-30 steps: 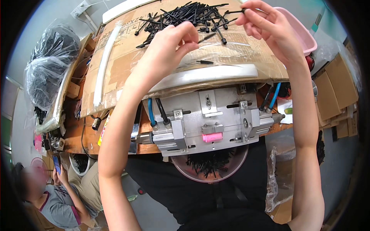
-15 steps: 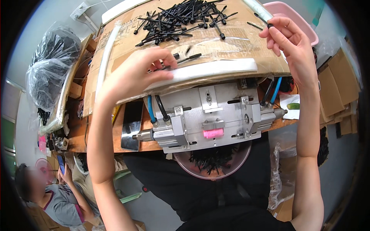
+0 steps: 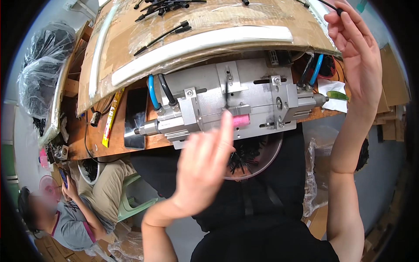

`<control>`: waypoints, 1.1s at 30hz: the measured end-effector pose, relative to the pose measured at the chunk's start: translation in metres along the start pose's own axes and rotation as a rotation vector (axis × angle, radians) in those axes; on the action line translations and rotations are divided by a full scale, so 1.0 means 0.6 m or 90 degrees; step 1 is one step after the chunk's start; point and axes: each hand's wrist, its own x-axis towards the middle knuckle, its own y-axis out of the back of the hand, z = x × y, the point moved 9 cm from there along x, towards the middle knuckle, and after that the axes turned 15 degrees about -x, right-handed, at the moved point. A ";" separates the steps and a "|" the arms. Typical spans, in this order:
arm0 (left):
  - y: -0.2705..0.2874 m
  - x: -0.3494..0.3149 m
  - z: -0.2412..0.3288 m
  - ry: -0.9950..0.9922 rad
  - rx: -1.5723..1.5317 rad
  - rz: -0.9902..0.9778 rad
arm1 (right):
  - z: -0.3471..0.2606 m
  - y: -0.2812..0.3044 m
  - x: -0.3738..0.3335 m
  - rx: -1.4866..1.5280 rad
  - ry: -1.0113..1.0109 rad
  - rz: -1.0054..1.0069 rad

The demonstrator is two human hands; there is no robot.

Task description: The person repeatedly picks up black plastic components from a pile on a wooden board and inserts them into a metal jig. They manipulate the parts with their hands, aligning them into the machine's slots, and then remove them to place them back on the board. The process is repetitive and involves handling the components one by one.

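Observation:
My left hand (image 3: 203, 159), smeared by motion, is in front of the metal fixture (image 3: 218, 89). A thin black plastic rod (image 3: 227, 96) stands upright at its fingertips, next to the small metal block (image 3: 238, 110) and pink piece (image 3: 241, 120) at the fixture's middle. The fingers look pinched on it. At the upper right, my right hand (image 3: 360, 56) is raised with thumb and fingers pinched on another black rod with a knobbed end (image 3: 339, 10). A pile of such rods (image 3: 163, 7) lies on the cardboard, with a few loose ones (image 3: 163, 37) nearer the white foam strip (image 3: 205, 50).
Under the fixture a clear bowl (image 3: 275, 155) holds black pieces. Blue and black hoses (image 3: 153, 91) run to its cylinders. A phone (image 3: 136, 118) and a yellow packet (image 3: 112, 118) lie on the wooden bench. At the left a seated person (image 3: 74, 222) holds a phone.
My left hand has come from the cardboard down to the fixture, bringing a black rod. My right hand still holds its rod, slightly farther up and right in view. The view has tilted downward.

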 end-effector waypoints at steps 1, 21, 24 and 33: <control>-0.026 -0.016 0.009 0.011 -0.002 0.002 | 0.002 0.006 -0.003 0.002 -0.009 -0.005; -0.013 0.039 -0.016 0.091 -0.054 0.023 | -0.007 -0.141 -0.280 -0.380 0.128 -0.224; 0.081 0.131 -0.078 0.050 -0.018 0.204 | 0.026 -0.156 -0.309 -0.439 0.103 -0.267; 0.102 0.252 -0.225 0.067 -0.157 -0.009 | 0.040 -0.192 -0.308 -0.445 0.100 -0.288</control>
